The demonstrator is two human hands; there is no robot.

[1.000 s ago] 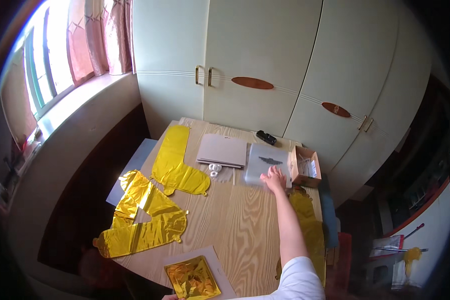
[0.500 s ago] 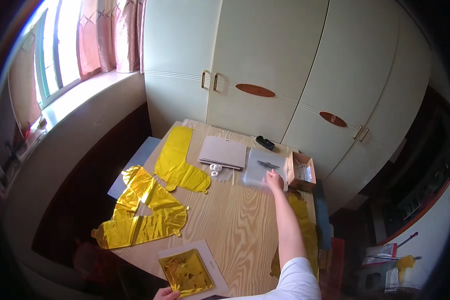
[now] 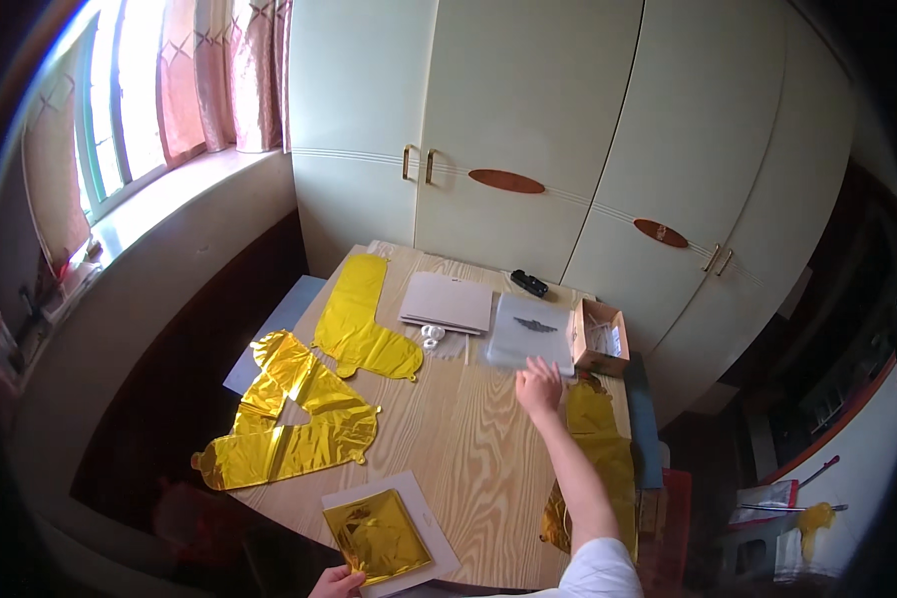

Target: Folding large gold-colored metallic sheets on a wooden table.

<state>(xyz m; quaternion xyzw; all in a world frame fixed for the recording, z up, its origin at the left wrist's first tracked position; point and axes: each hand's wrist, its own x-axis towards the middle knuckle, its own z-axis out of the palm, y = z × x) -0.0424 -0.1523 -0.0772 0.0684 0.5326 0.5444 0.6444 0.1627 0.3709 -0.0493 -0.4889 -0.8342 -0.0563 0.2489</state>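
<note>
At the table's near edge my left hand [image 3: 339, 582] pinches the corner of a folded gold foil balloon [image 3: 381, 535], which lies on a pale card [image 3: 430, 528]. My right hand [image 3: 539, 387] is reached out over the table, just short of a stack of clear plastic bags [image 3: 513, 334] with a dark mark on them. Its fingers look spread, and nothing shows in them. Flat gold foil balloons lie to the left: an A-shaped one [image 3: 329, 447] and an L-shaped one [image 3: 352, 309]. Another gold balloon [image 3: 602, 439] is partly hidden by my right forearm.
A stack of grey-white cards [image 3: 447, 299] lies at the back, with small white rolls [image 3: 432, 336] before it. A black object [image 3: 529, 284] and an open cardboard box [image 3: 601, 339] are at the back right. Tall cabinets [image 3: 518, 90] stand behind the wooden table [image 3: 468, 439].
My right hand has drawn back a little toward me from above the plastic bags, and its fingers have spread. My left hand stays at the folded balloon's corner.
</note>
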